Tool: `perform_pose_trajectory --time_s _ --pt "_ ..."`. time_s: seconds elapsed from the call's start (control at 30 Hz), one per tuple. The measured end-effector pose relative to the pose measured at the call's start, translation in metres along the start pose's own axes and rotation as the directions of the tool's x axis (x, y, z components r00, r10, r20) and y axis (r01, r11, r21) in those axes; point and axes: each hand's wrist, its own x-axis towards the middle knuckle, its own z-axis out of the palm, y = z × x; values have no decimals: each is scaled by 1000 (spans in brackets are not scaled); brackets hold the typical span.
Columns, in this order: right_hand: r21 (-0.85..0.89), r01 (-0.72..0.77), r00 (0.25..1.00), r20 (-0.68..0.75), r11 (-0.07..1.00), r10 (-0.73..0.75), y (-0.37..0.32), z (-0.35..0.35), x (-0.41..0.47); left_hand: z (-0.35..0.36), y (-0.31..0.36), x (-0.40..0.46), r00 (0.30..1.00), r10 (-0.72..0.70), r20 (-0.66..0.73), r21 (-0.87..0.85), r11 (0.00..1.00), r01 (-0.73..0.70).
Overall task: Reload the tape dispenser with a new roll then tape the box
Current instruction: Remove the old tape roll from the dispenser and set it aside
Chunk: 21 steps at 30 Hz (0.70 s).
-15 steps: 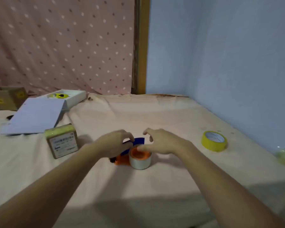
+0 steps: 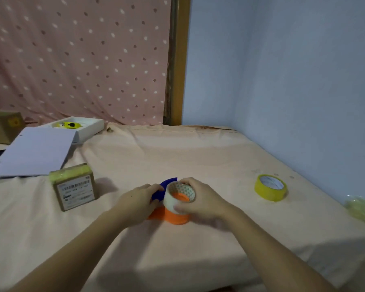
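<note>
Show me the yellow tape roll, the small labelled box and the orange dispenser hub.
yellow tape roll (image 2: 270,190): head view, outer side wall.
small labelled box (image 2: 75,191): head view, white label.
orange dispenser hub (image 2: 176,218): head view, lower side.

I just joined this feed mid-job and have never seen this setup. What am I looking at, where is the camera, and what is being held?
There is no machine: a person works bare-handed, filmed by a camera worn on the head, looking down over a cloth-covered surface. The right hand grips a clear tape roll, tilted on the orange hub of the tape dispenser. The left hand steadies the dispenser's blue part. Nearby lie a yellow tape roll on the right and a small labelled box on the left.
</note>
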Motion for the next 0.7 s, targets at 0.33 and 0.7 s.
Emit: perform_pose_trajectory --time_s 0.33,0.7 --pt "-163 -265 952 -203 951 230 64 -48 61 1 -6 -11 993 24 -118 -126 991 -39" --pt "-214 -222 869 -486 951 93 121 -138 27 -32 -4 -2 996 -25 -90 -149 989 11"
